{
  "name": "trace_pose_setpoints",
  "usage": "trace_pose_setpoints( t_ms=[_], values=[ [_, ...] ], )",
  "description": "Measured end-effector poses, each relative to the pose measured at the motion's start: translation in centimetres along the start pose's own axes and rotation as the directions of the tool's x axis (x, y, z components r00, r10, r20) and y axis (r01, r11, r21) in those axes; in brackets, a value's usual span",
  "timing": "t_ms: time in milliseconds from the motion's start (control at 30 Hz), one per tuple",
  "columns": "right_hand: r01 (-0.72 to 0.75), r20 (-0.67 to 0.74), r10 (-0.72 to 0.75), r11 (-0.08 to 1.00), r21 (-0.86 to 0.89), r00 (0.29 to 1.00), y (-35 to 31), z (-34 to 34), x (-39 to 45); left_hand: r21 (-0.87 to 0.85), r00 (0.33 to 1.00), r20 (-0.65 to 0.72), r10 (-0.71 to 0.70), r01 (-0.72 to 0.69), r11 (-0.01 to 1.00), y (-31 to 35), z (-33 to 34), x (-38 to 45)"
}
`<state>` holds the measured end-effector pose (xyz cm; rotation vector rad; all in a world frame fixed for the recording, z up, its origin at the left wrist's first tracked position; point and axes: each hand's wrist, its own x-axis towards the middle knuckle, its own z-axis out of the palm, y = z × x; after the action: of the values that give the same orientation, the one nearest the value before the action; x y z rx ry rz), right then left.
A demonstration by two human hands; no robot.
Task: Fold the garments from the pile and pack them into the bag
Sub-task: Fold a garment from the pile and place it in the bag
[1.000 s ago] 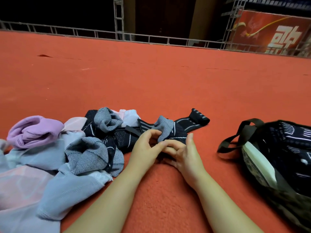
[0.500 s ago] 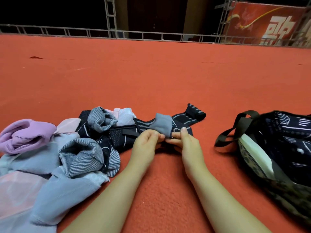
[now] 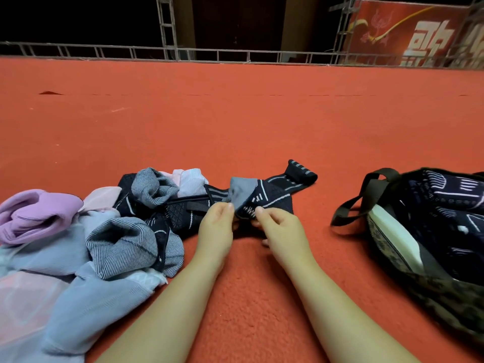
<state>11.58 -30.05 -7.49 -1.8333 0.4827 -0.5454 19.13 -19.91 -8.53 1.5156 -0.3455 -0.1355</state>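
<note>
A dark navy patterned garment with a grey inner flap lies on the red carpet in front of me. My left hand pinches its near edge by the grey flap. My right hand pinches the same edge just to the right. The pile of garments spreads out on the left: lilac, pale blue, pink and grey-striped pieces. The dark patterned bag stands open at the right, with dark printed cloth and something white inside.
Red carpet stretches far ahead. A low metal truss rail runs along its far edge, with a red banner behind it at the right. The bag's strap loops out towards my hands.
My hands have drawn slightly apart along the navy garment's near edge, and the grey flap now stands a little higher and flatter. Pile and bag have not moved.
</note>
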Motion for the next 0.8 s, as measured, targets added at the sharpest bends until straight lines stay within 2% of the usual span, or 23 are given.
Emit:
trace_pose_setpoints(
  t_ms=[100, 200, 233, 300, 367, 400, 600, 700, 767, 800],
  values=[
    [-0.010, -0.159, 0.011, 1.000, 0.004, 0.987, 0.1, -1.2, 0.5, -0.341, 0.990, 0.002, -0.139, 0.131, 0.931, 0.6, 0.2, 0.0],
    [-0.037, -0.251, 0.049, 0.998, 0.051, 0.967, 0.0, -2.2, 0.9, -0.465, 0.983, -0.029, -0.179, 0.145, 0.873, 0.8, 0.0, 0.1],
    [-0.036, -0.270, 0.053, 0.997, 0.066, 0.961, 0.0, -2.4, 1.0, -0.448, 0.985, -0.053, -0.164, 0.124, 0.885, 0.8, -0.1, 0.0],
    [-0.031, -0.296, 0.056, 0.996, 0.088, 0.954, 0.1, -2.6, 1.2, -0.193, 0.995, -0.085, -0.054, 0.037, 0.981, 1.0, -0.3, -0.1],
    [-0.015, -0.315, 0.049, 0.994, 0.112, 0.948, 0.1, -2.7, 1.2, 0.073, 0.999, -0.017, 0.041, -0.040, 0.997, 1.2, -0.4, -0.4],
    [-0.006, -0.328, 0.047, 0.992, 0.123, 0.944, 0.1, -2.7, 1.2, 0.124, 0.998, 0.005, 0.055, -0.055, 0.991, 1.2, -0.4, -0.4],
    [-0.038, -0.351, 0.078, 0.992, 0.120, 0.933, 0.5, -2.7, 1.4, 0.237, 0.983, -0.154, 0.105, -0.066, 0.969, 1.0, -1.1, 0.4],
    [-0.041, -0.348, 0.083, 0.991, 0.127, 0.934, 0.3, -2.7, 1.3, 0.112, 0.982, -0.189, 0.003, 0.018, 0.994, 1.2, -1.1, 0.4],
    [-0.075, -0.292, 0.142, 0.971, 0.229, 0.946, -0.1, -2.4, 0.8, 0.023, 0.988, -0.145, -0.062, 0.066, 0.998, 1.7, -0.8, 0.0],
    [-0.121, -0.231, 0.203, 0.938, 0.325, 0.951, -0.4, -2.1, 0.5, 0.035, 0.991, -0.116, -0.062, 0.067, 0.997, 1.9, -0.6, -0.3]
  ],
)
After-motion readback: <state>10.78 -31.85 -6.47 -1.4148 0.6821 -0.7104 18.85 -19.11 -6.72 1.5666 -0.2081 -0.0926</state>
